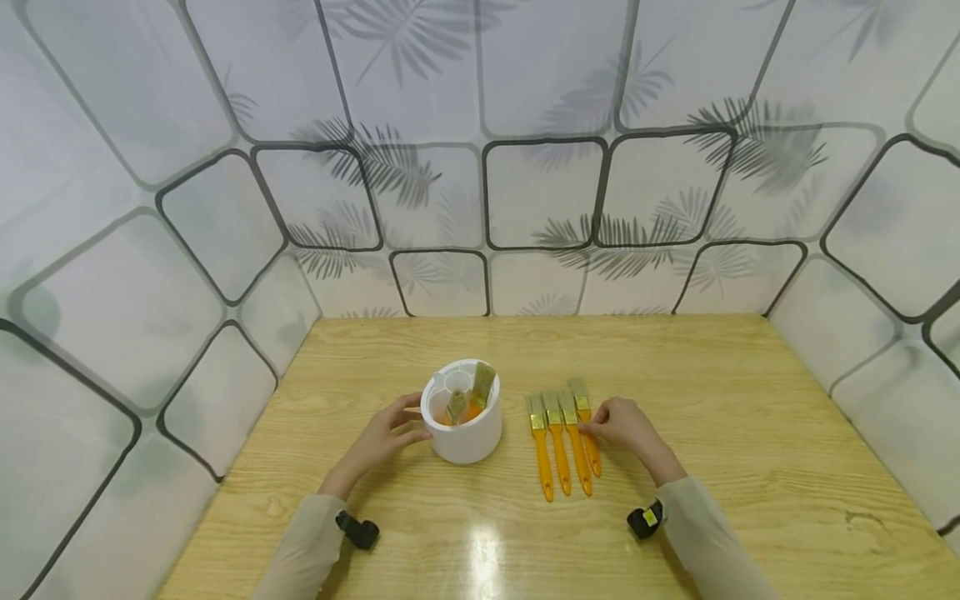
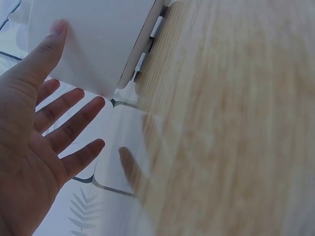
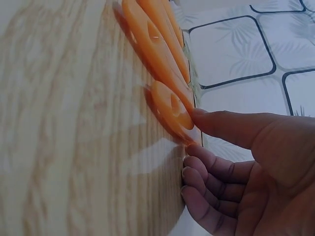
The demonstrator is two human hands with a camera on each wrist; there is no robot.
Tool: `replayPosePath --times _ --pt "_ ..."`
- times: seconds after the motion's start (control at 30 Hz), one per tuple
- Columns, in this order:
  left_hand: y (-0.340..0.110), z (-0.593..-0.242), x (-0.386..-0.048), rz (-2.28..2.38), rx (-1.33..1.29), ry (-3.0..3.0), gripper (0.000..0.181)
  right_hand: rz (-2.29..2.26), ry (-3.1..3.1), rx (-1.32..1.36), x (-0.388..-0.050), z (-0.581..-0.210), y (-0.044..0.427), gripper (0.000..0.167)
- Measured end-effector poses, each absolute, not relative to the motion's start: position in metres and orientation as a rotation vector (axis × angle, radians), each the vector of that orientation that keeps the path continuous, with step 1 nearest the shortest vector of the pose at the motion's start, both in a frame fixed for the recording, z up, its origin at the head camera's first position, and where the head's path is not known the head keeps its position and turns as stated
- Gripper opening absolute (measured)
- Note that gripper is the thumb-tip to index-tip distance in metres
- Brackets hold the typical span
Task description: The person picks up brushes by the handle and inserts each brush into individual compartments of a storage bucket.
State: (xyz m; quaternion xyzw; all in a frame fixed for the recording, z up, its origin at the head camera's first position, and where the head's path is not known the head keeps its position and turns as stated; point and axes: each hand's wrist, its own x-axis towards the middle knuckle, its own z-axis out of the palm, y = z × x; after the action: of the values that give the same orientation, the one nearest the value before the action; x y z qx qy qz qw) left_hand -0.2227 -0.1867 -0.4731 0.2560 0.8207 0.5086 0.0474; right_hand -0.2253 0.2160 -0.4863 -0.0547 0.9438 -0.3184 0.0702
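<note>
A round white holder [image 1: 467, 443] with inner compartments stands on the table; inside it are two paintbrushes, bristles up. My left hand [image 1: 386, 433] is at its left side. In the left wrist view the thumb touches the holder's wall [image 2: 106, 39], while the other fingers are extended and spread. To the right, several orange-handled paintbrushes [image 1: 558, 458] lie side by side, bristles away from me. With thumb and forefinger, my right hand [image 1: 626, 429] pinches the rightmost paintbrush [image 1: 592, 457], which sits slightly farther forward than its neighbours. Its handle end [image 3: 170, 105] shows in the right wrist view.
The wood-grain table [image 1: 750, 433] meets patterned white walls [image 1: 543, 196] at the back and both sides. A black camera is strapped at each wrist.
</note>
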Motion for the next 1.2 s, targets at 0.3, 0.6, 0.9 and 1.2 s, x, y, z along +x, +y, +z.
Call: replayPosePath --times 0.3,0.6,0.9,1.2 --pt "-0.1860 -0.4725 -0.2218 1.564 0.794 2.501 0.060 -0.981 2.827 -0.141 -0.2266 -0.4882 0.2153 0.044" --pt "-0.1861 -0.4728 -0.2212 1.556 0.777 2.496 0.061 -0.953 2.820 -0.104 -0.2280 -0.4865 0.2146 0.046" --pt "-0.1865 -0.4738 -0.2219 1.549 0.767 2.498 0.060 -0.922 2.831 -0.084 -0.2296 -0.4857 0.2139 0.046" --pt "-0.1864 -0.4728 -0.2213 1.544 0.768 2.504 0.059 -0.968 2.797 0.018 -0.2293 -0.4848 0.2148 0.040"
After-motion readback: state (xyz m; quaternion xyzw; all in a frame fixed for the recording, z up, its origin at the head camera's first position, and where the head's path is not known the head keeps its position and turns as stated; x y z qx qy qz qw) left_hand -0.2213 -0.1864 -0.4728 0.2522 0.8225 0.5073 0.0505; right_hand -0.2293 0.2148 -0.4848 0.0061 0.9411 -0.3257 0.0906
